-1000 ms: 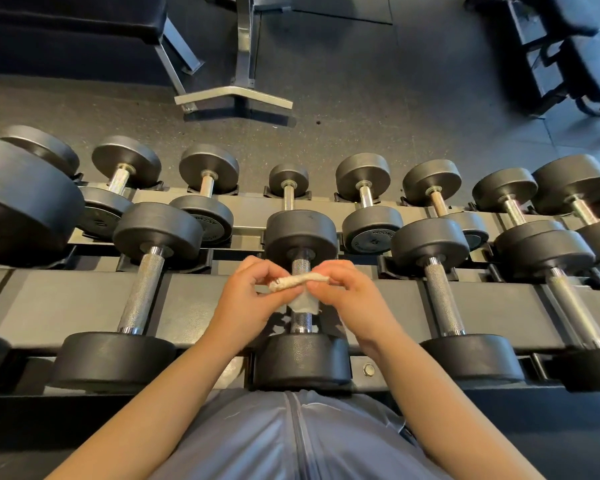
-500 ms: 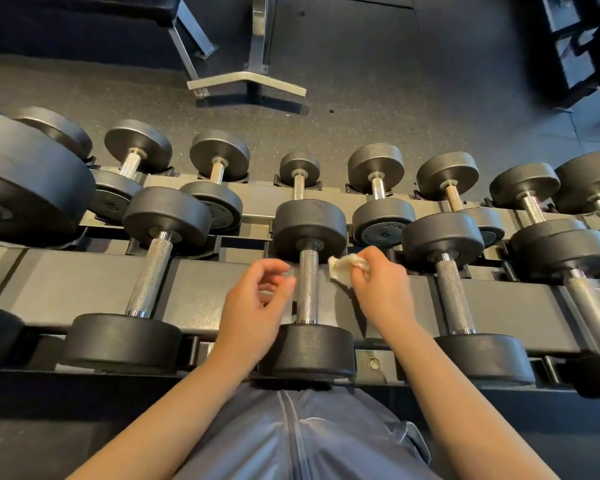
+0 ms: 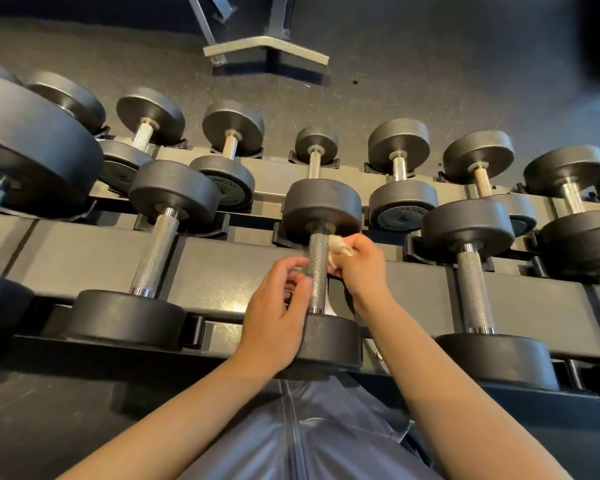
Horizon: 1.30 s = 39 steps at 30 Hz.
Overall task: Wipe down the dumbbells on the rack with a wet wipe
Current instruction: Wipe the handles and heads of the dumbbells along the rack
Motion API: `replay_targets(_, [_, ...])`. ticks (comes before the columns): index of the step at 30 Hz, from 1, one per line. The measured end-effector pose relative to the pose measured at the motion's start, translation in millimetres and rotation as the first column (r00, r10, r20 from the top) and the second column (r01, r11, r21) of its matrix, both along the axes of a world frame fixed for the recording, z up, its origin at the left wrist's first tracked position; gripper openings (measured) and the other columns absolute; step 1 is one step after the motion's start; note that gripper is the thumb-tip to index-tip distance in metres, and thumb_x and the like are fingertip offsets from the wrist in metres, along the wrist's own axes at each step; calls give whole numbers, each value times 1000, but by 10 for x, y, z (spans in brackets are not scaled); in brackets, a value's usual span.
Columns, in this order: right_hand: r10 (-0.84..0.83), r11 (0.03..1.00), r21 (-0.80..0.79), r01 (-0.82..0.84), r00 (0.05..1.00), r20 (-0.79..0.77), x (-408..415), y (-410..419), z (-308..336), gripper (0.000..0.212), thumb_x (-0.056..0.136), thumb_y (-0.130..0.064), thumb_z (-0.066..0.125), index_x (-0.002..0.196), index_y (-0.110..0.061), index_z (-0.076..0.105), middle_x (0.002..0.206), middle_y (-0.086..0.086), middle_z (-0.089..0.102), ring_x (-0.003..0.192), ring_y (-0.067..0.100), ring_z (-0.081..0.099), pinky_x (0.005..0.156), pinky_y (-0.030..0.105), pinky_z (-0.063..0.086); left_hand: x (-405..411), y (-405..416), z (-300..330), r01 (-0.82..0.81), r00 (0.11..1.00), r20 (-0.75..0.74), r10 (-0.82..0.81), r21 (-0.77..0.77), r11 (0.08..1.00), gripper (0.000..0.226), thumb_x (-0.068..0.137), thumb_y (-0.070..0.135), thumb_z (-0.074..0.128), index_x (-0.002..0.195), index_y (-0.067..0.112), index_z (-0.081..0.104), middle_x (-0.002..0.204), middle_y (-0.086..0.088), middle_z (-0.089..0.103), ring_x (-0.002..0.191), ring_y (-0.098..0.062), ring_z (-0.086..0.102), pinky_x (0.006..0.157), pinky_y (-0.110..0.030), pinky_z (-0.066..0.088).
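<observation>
A dumbbell with black round heads and a knurled steel handle lies on the near tier of the grey rack, right in front of me. My right hand pinches a crumpled white wet wipe against the right side of that handle, near its far head. My left hand sits at the handle's left side with fingers loosely curled, fingertips touching the steel; it holds nothing.
More dumbbells lie on the near tier to the left and right, and a lower far tier holds several smaller ones. Beyond the rack is dark rubber floor with a bench's metal foot.
My right hand has brought the wipe from beside the handle onto it, near the far head. My left hand has closed in against the handle's left side. The view has tilted closer to the rack.
</observation>
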State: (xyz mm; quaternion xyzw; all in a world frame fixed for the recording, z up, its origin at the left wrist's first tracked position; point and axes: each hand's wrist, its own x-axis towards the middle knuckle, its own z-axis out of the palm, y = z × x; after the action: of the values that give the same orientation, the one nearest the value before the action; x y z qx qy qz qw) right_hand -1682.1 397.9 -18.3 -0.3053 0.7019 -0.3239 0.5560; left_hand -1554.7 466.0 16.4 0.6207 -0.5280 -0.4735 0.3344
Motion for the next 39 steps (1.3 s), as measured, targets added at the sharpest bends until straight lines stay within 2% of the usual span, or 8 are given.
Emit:
replay_targets(6, [368, 903, -91, -419, 866, -338, -167, 218, 171, 15, 90, -12, 60, 79, -23, 59, 77, -10, 58, 72, 1, 53, 58, 7, 41, 18, 9, -16, 0, 1000, -20, 0, 14, 1000, 22, 100, 22, 48, 105, 43, 46, 88, 12, 59, 83, 3, 57, 71, -11, 46])
replay_targets(13, [869, 432, 89, -898, 388, -307, -377, 194, 458, 21, 87, -5, 59, 82, -25, 60, 81, -12, 58, 78, 1, 53, 68, 16, 41, 35, 12, -107, -78, 997, -26, 78, -1, 997, 20, 95, 39, 31, 107, 43, 47, 88, 10, 62, 85, 0, 59, 73, -11, 43])
replay_targets(15, [867, 482, 106, -870, 456, -202, -383, 106, 457, 18, 86, -2, 59, 85, -20, 63, 84, -4, 62, 80, 9, 60, 69, 22, 50, 53, 41, -111, -112, 993, -38, 112, 4, 994, 21, 95, 41, 30, 106, 42, 48, 88, 9, 62, 86, -1, 59, 75, -14, 45])
replay_targets(18, [517, 855, 100, -509, 821, -243, -390, -52, 310, 22, 83, 0, 57, 79, -19, 65, 84, 6, 67, 80, 21, 67, 74, 39, 59, 67, 114, -128, -153, 987, -56, 154, 20, 988, 25, 94, 51, 29, 108, 43, 49, 91, 9, 62, 90, -2, 59, 80, -19, 47])
replay_targets(22, [320, 939, 65, -337, 789, -525, -221, -203, 154, 18, 86, -5, 52, 91, -14, 66, 89, 6, 66, 84, 20, 59, 71, 31, 49, 38, 140, -105, -143, 990, -15, 144, 27, 989, 26, 94, 52, 25, 110, 46, 45, 91, 15, 58, 92, 3, 55, 77, -8, 40])
replay_targets(27, [215, 971, -29, -238, 916, -340, -24, 19, 56, 9, 93, -19, 56, 85, -22, 59, 85, 3, 61, 79, 15, 57, 60, 22, 39, 64, 140, -133, -166, 985, -52, 165, -1, 986, 36, 89, 59, 23, 111, 44, 47, 89, 13, 60, 90, -2, 57, 78, -14, 44])
replay_targets(36, [626, 501, -45, -864, 397, -671, -227, 283, 390, 19, 89, -20, 62, 107, -20, 68, 103, -4, 64, 87, 7, 55, 72, 10, 36, 54, 127, -127, -156, 984, -95, 154, -20, 987, 38, 88, 58, 25, 109, 37, 49, 90, 16, 61, 81, -5, 58, 71, -15, 44])
replay_targets(39, [614, 477, -118, -871, 426, -664, -150, 198, 348, 23, 88, -19, 63, 110, -20, 68, 108, -7, 51, 94, 8, 50, 77, 18, 38, 52, 129, -156, -161, 982, -101, 160, 1, 987, 40, 87, 61, 24, 110, 39, 48, 88, 15, 63, 82, -4, 59, 73, -16, 45])
